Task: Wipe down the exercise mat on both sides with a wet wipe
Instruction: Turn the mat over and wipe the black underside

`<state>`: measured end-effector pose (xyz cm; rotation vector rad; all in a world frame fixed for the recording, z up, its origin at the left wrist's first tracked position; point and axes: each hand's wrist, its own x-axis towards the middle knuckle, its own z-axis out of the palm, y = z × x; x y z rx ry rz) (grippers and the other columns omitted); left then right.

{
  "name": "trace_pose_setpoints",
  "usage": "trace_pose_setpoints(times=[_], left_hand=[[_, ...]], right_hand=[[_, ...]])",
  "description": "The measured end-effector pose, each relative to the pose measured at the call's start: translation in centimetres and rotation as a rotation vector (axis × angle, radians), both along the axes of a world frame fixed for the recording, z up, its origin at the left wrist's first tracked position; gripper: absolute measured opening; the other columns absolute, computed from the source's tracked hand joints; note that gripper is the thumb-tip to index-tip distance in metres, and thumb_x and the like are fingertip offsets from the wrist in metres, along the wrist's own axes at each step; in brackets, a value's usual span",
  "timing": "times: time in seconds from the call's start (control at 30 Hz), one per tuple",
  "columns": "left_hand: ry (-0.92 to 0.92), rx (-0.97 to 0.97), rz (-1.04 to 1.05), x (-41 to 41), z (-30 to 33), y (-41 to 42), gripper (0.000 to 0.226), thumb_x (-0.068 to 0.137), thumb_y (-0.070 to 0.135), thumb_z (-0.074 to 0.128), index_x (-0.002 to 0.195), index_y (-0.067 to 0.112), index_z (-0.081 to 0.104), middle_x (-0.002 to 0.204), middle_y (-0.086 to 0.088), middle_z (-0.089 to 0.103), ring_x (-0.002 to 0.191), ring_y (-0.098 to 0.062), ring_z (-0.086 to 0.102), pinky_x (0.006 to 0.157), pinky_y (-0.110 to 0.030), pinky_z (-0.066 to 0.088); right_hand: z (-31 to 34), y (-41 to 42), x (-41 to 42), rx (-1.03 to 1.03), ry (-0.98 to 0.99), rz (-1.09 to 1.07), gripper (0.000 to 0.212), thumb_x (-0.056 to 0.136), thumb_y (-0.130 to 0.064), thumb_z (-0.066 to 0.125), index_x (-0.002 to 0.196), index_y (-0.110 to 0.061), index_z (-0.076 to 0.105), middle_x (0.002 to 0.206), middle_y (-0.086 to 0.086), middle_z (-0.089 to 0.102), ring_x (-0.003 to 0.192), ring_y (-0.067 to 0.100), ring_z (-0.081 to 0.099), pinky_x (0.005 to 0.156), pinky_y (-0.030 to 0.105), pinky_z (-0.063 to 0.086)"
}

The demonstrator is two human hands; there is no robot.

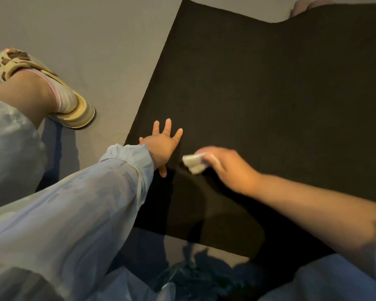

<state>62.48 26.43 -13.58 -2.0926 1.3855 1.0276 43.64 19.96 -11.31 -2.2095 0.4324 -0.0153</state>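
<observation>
While the black exercise mat (258, 101) lies spread flat over the grey floor (91, 35), reaching from the near middle of the view up to the far right, both arms stretch forward and down onto its near left part. At its far right edge the mat dips, and something pale and blurred shows beyond it; I cannot tell what it is. Coming in from the lower left, the left arm is covered to the wrist by a loose pale blue sleeve (78, 205) with a gathered cuff. From the lower right the right forearm comes in bare, angled up and to the left, with motion blur over it. At the left a bent leg ends in a foot wearing a beige sandal (52, 90) with brown patches, set on the floor well apart from the mat. Just inside the mat's left edge, the left hand (163, 146) rests palm down with its fingers straight and spread wide. Beside it, the right hand (228, 166) has its fingers curled over a crumpled white wet wipe (193, 162), holding it down against the mat close to the left thumb.
</observation>
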Motion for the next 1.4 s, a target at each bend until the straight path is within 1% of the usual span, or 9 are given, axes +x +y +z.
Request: trace_pose_setpoints(times=[0.17,0.27,0.4,0.53,0.87,1.03,1.27,1.33,1.4], left_hand=[[0.009,0.021,0.015,0.2,-0.7,-0.2,0.132,0.063,0.011,0.084,0.147,0.030,-0.015,0.151,-0.006,-0.032,0.138,-0.038,-0.026,0.106,-0.066,0.013],[0.010,0.026,0.013,0.2,-0.8,-0.3,0.131,0.064,0.012,0.084,0.147,0.030,-0.016,0.150,-0.006,-0.034,0.138,-0.038,-0.026,0.106,-0.066,0.014],[0.017,0.031,0.020,0.1,-0.7,-0.3,0.131,0.064,0.010,0.083,0.147,0.030,-0.015,0.150,-0.006,-0.034,0.137,-0.037,-0.027,0.106,-0.066,0.014],[0.019,0.034,0.027,0.0,-0.5,-0.5,0.129,0.065,0.009,0.083,0.148,0.029,-0.015,0.150,-0.007,-0.034,0.137,-0.037,-0.027,0.106,-0.065,0.013],[-0.006,-0.038,-0.025,0.0,-0.1,0.2,0.126,0.066,0.008,0.082,0.148,0.026,-0.013,0.152,-0.010,-0.028,0.138,-0.040,-0.023,0.106,-0.065,0.015],[-0.044,-0.046,-0.060,0.2,-0.8,0.0,0.127,0.066,0.015,0.083,0.148,0.026,-0.013,0.153,-0.010,-0.025,0.139,-0.040,-0.020,0.110,-0.061,0.019],[-0.121,-0.067,-0.081,-0.6,0.3,0.5,0.119,0.071,0.022,0.080,0.149,0.028,-0.009,0.156,-0.008,-0.018,0.142,-0.039,-0.010,0.110,-0.052,0.021],[-0.152,-0.059,-0.065,-1.5,0.6,0.4,0.112,0.076,0.018,0.077,0.150,0.024,-0.007,0.156,-0.011,-0.013,0.143,-0.039,-0.004,0.111,-0.050,0.022],[-0.162,-0.068,-0.064,-2.8,1.1,-0.1,0.103,0.081,0.017,0.072,0.150,0.018,-0.004,0.157,-0.015,-0.009,0.143,-0.039,0.000,0.112,-0.048,0.022]], right_hand=[[0.8,-11.0,2.7,-0.510,0.033,-0.402,0.035,0.100,-0.026,0.038,0.123,-0.008,0.057,0.126,0.014,0.058,0.118,0.032,0.051,0.095,0.034,0.037],[-0.9,-13.9,2.6,-0.678,0.211,-0.393,0.036,0.100,-0.023,0.038,0.131,-0.007,0.048,0.136,0.015,0.047,0.127,0.033,0.040,0.102,0.041,0.031],[-4.8,-11.6,1.8,-0.622,0.534,-0.226,0.048,0.102,-0.024,0.030,0.147,-0.007,0.021,0.155,0.013,0.017,0.142,0.027,0.016,0.113,0.037,0.014],[-5.3,-9.1,1.4,-0.545,0.435,-0.313,0.047,0.102,-0.023,0.030,0.146,-0.009,0.024,0.155,0.009,0.019,0.141,0.025,0.018,0.113,0.036,0.015],[-4.8,1.6,-2.4,-0.399,0.372,-0.094,0.053,0.103,-0.023,0.032,0.150,-0.013,0.012,0.159,0.004,0.008,0.146,0.017,0.003,0.114,0.024,-0.006],[-4.7,7.9,-5.6,-0.337,0.343,0.085,0.052,0.103,-0.023,0.032,0.150,-0.017,0.012,0.159,0.002,0.005,0.145,0.013,-0.003,0.103,0.012,-0.022],[-3.1,11.3,-9.1,-0.137,0.394,0.236,0.049,0.102,-0.022,0.037,0.149,-0.021,0.025,0.158,-0.005,0.013,0.140,0.000,0.001,0.115,0.022,0.001],[-2.8,10.9,-9.6,-0.097,0.419,0.264,0.048,0.098,-0.019,0.046,0.145,-0.024,0.035,0.156,-0.008,0.020,0.140,0.002,0.011,0.116,0.025,0.011],[-2.1,10.0,-9.6,-0.043,0.372,0.232,0.042,0.094,-0.014,0.052,0.135,-0.022,0.050,0.149,-0.006,0.037,0.136,0.005,0.029,0.110,0.018,0.018]])
